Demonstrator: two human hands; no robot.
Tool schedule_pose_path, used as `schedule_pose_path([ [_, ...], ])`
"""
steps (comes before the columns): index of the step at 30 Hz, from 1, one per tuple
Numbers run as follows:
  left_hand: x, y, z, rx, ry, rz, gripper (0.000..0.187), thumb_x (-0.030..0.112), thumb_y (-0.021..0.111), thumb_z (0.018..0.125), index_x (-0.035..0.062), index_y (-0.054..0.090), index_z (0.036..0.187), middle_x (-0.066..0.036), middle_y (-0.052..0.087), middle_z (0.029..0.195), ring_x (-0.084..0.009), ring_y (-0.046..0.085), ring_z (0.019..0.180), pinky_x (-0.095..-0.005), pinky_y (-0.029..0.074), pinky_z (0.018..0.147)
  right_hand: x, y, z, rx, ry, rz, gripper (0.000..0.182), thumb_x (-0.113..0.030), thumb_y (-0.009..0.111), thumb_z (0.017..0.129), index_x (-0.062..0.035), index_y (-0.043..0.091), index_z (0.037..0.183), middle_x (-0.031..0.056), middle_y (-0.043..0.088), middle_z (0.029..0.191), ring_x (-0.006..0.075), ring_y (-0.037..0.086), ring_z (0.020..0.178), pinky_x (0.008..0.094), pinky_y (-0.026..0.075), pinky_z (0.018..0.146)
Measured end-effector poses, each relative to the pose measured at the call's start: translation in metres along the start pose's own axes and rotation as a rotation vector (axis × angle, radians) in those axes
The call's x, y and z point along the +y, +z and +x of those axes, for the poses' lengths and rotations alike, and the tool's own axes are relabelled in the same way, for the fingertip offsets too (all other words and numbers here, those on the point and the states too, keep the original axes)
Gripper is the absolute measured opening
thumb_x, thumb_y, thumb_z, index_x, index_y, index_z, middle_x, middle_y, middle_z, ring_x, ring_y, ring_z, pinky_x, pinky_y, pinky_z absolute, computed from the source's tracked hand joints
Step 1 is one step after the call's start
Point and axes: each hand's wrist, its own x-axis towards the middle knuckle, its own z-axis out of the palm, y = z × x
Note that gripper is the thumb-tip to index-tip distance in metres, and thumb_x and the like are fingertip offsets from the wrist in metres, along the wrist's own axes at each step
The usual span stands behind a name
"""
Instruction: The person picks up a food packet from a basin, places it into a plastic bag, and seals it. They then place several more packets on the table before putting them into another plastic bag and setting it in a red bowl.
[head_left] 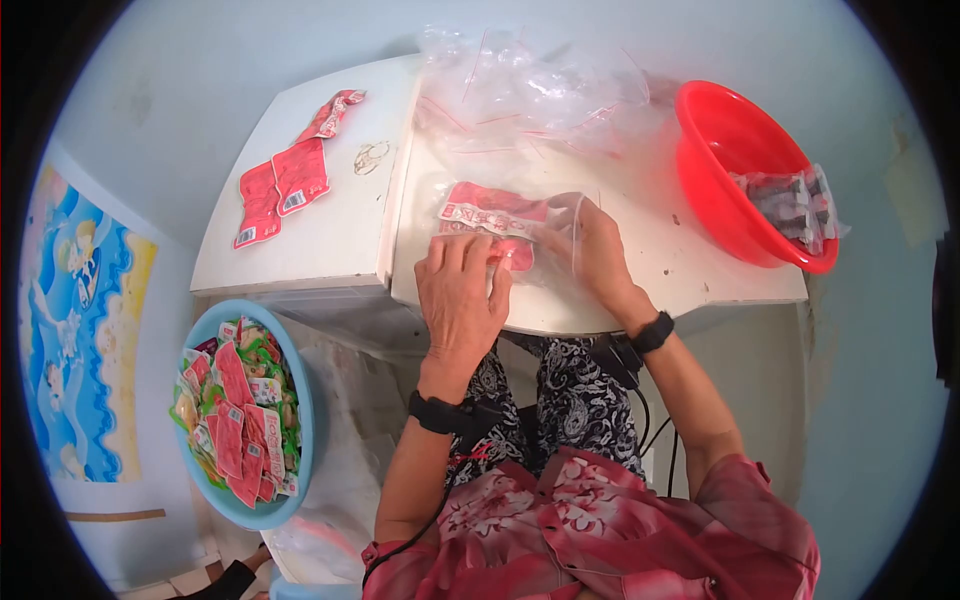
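Observation:
A clear plastic zip bag (566, 208) lies on the white table in front of me, with red-and-white snack packets (490, 208) in it. My left hand (462, 290) is at the near left side of the bag, its fingers bent and closed on a small red packet (516, 252) at the near edge. From the right, my right hand (590, 252) grips the bag near its open end; the clear film crosses its fingers, and the fingertips are partly hidden.
Several empty clear bags (540, 85) are heaped at the back. A red basin (700, 150) on the right holds dark wrapped packets (795, 205). Three red packets (300, 175) lie on the left white surface (345, 240). Below it, a blue basin (306, 400) is full of mixed snack packets (240, 430).

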Motion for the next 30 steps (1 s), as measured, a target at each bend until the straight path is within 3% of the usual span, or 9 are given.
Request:
schedule_pose_path([
  [6,0.001,-0.005,0.003,-0.114,0.075,-0.104,0.021,0.017,0.073,0.083,0.0088,0.069,0.102,-0.004,0.065,0.106,-0.0267,0.057,0.099,-0.0400,0.043,0.085,0.000,0.000,0.011,0.059,0.066,0.286,0.034,-0.014,0.077,0.084,0.0009,0.063,0.111,0.0167,0.070,0.083,0.0318,0.069,0.075,0.0391,0.053,0.070],
  [9,0.011,-0.004,-0.002,-0.101,0.050,-0.120,0.018,0.017,0.073,0.083,0.0087,0.068,0.098,-0.004,0.064,0.101,-0.0270,0.056,0.096,-0.0410,0.043,0.083,0.015,0.000,0.013,0.036,-0.026,0.020,0.030,-0.011,0.073,0.085,0.0007,0.062,0.111,0.0179,0.071,0.084,0.0320,0.069,0.075,0.0401,0.053,0.070],
  [12,0.010,0.004,-0.003,-0.032,0.041,-0.097,0.019,0.017,0.072,0.084,0.0086,0.068,0.100,-0.006,0.063,0.101,-0.0287,0.056,0.096,-0.0418,0.043,0.083,0.013,-0.007,0.006,0.062,-0.005,0.091,0.026,-0.012,0.072,0.086,0.0006,0.063,0.107,0.0190,0.070,0.084,0.0338,0.068,0.074,0.0409,0.053,0.069],
  [15,0.013,0.007,-0.001,0.009,0.076,-0.084,0.019,0.017,0.072,0.084,0.0080,0.067,0.101,-0.008,0.062,0.102,-0.0304,0.056,0.096,-0.0424,0.044,0.082,0.023,-0.009,0.005,0.102,-0.087,0.041,0.020,-0.012,0.069,0.089,0.0011,0.064,0.103,0.0156,0.068,0.080,0.0259,0.067,0.071,0.0380,0.053,0.067],
  [17,0.018,-0.002,-0.003,-0.063,0.028,-0.067,0.024,0.015,0.071,0.084,0.0053,0.067,0.106,-0.010,0.062,0.107,-0.0322,0.057,0.100,-0.0443,0.046,0.087,0.020,-0.013,-0.003,0.098,-0.099,0.090,0.012,-0.009,0.066,0.093,0.0009,0.065,0.100,0.0082,0.066,0.078,0.0155,0.065,0.071,0.0322,0.052,0.065],
  [19,0.015,-0.008,-0.004,0.105,0.101,-0.159,0.028,0.010,0.071,0.084,0.0026,0.067,0.111,-0.013,0.064,0.110,-0.0342,0.059,0.104,-0.0459,0.048,0.091,0.016,-0.019,-0.013,0.079,0.137,0.294,0.010,-0.004,0.061,0.096,0.0006,0.065,0.103,0.0038,0.065,0.086,0.0090,0.061,0.071,0.0268,0.051,0.062],
  [22,0.011,-0.040,0.003,0.169,0.149,-0.203,0.032,0.005,0.070,0.084,0.0008,0.066,0.115,-0.015,0.065,0.111,-0.0367,0.061,0.105,-0.0462,0.049,0.092,0.036,-0.019,-0.022,0.235,0.081,0.475,0.010,0.000,0.059,0.097,0.0005,0.065,0.105,0.0042,0.067,0.098,0.0094,0.059,0.074,0.0243,0.050,0.067],
  [25,-0.010,-0.080,0.025,0.343,0.171,0.010,0.031,0.004,0.069,0.085,0.0008,0.065,0.115,-0.016,0.065,0.108,-0.0373,0.061,0.102,-0.0451,0.050,0.090,0.028,-0.032,-0.027,0.291,0.077,0.546,0.010,0.000,0.058,0.098,0.0006,0.064,0.106,0.0045,0.067,0.102,0.0091,0.058,0.076,0.0239,0.050,0.071],
  [30,-0.088,-0.131,0.050,0.365,-0.050,0.436,0.035,0.016,0.072,0.088,0.0006,0.064,0.119,-0.017,0.064,0.113,-0.0359,0.057,0.107,-0.0462,0.047,0.093,0.023,-0.036,-0.028,0.280,0.097,0.570,0.010,0.000,0.058,0.098,0.0002,0.064,0.106,0.0041,0.067,0.101,0.0094,0.058,0.077,0.0242,0.049,0.073],
])
